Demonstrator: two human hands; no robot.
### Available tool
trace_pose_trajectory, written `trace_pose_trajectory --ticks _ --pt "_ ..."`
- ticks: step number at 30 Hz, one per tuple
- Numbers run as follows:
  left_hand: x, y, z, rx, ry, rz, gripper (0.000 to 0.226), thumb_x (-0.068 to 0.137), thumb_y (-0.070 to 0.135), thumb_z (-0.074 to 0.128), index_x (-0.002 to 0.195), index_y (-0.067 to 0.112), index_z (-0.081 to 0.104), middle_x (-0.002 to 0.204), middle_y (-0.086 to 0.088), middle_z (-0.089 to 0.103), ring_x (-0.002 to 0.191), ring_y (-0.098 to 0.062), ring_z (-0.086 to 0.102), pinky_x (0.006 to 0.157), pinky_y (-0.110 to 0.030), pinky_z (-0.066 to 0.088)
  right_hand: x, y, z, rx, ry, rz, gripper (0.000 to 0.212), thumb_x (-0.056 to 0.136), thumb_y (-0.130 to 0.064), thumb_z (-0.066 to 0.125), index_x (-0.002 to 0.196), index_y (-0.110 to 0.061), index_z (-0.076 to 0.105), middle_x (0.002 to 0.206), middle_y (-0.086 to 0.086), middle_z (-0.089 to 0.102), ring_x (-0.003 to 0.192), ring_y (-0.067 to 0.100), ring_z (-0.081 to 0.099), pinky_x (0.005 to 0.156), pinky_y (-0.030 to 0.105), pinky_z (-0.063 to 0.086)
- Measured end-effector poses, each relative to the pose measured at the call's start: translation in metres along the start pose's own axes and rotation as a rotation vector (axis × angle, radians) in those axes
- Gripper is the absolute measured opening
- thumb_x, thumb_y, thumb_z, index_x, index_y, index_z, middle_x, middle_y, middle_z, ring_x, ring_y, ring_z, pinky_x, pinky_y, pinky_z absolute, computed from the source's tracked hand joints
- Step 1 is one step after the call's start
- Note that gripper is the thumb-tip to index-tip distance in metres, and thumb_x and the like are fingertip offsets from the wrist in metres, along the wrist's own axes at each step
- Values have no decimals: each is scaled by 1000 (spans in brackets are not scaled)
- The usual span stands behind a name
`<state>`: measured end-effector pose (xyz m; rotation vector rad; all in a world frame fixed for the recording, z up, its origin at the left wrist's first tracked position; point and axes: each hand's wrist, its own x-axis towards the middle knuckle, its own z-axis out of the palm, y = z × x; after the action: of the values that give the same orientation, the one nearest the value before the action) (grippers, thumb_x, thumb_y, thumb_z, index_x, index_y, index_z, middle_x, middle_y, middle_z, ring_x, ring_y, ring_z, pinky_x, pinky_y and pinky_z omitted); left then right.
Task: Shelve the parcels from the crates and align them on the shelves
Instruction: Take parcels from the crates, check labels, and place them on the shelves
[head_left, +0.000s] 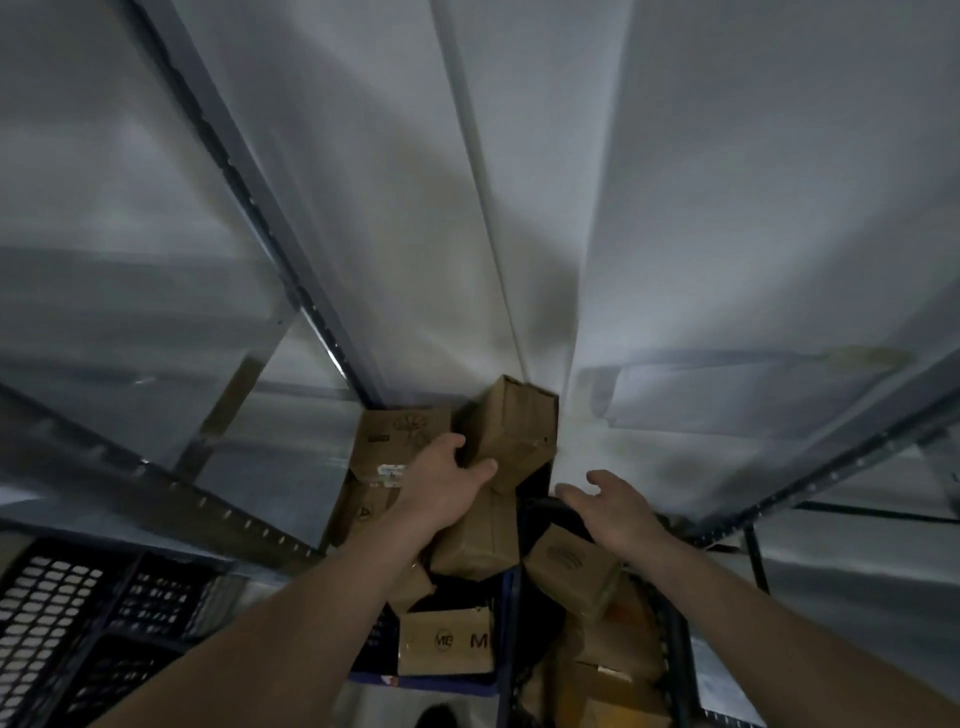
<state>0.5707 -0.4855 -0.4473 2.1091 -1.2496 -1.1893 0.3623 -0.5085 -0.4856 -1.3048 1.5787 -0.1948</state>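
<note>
Parcel (511, 434): brown box, tilted, atop stacked boxes in the shelf corner.
Left hand (441, 486): I saw it gripping that parcel's lower edge.
Right hand (605, 501): fingers spread, holding nothing, just beside.

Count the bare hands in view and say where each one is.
2. The left hand grips a tilted brown parcel at the centre; the right hand hovers open beside it, holding nothing.

Grey metal shelving (291, 249) flanks a narrow gap. On its lower left shelf sits a black perforated crate (57, 618); brown cardboard parcels (395, 441) are piled between the racks.
</note>
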Motion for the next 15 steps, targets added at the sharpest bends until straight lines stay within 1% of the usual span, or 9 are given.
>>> trace_pose_trajectory --ticks 2,4,7,10,11,12,13,14,15 --pt "30 -6 4 20 -19 7 68 93 47 63 149 16 41 147 -5 49 129 -22 49 108 -36 42 20 0 8 5 23 29 80 98 -54 53 157 -8 27 161 7 32 143 24 36 108 25 30" --pt "59 -12 10 21 -39 4 68 94 46 62 150 15 39 147 -5 49 129 -22 49 105 -29 40 42 1 18 17 36 61 76 99 -51 52 156 -6 29 159 8 35 141 23 37 102 21 31" --pt "97 -23 17 25 -67 11 68 96 45 60 151 14 36 148 -6 47 130 -22 48 95 -24 37 73 -1 34 68 71 99 63 101 -42 53 148 -3 40 150 12 45 126 20 46 84 15 28" --pt "130 -36 25 49 -96 14 67 97 46 57 152 15 34 148 -6 46 131 -22 47 93 -23 35 105 -2 48 125 92 142 55 103 -39 51 142 -1 45 137 11 50 129 26 46 80 18 31" --pt "141 -39 29 50 -100 14 67 97 46 57 152 15 34 149 -6 45 131 -22 47 93 -23 35 115 -2 52 151 103 155 49 104 -38 50 136 -2 50 126 9 51 123 26 50 80 21 34" --pt "151 -43 32 49 -101 12 67 97 46 57 152 14 35 150 -6 44 132 -22 46 95 -24 35 128 1 57 180 113 172 39 103 -38 50 123 -5 56 116 7 51 109 24 55 77 25 36" --pt "161 -47 36 51 -99 12 68 97 48 56 152 15 35 151 -6 43 133 -23 45 99 -25 36 141 4 62 208 128 191 32 103 -39 50 105 -8 57 106 6 53 92 19 55 71 26 38" --pt "171 -51 40 56 -97 10 68 97 51 55 152 15 35 152 -5 42 134 -23 45 103 -29 38 152 7 67 245 153 208 32 103 -40 51 88 -11 54 94 5 53 79 15 51 64 26 37" --pt "181 -55 45 61 -95 7 68 97 53 53 152 16 36 152 -4 42 134 -23 44 105 -32 39 163 10 71 289 180 228 36 102 -40 51 77 -13 49 84 3 51 71 13 46 60 26 35"
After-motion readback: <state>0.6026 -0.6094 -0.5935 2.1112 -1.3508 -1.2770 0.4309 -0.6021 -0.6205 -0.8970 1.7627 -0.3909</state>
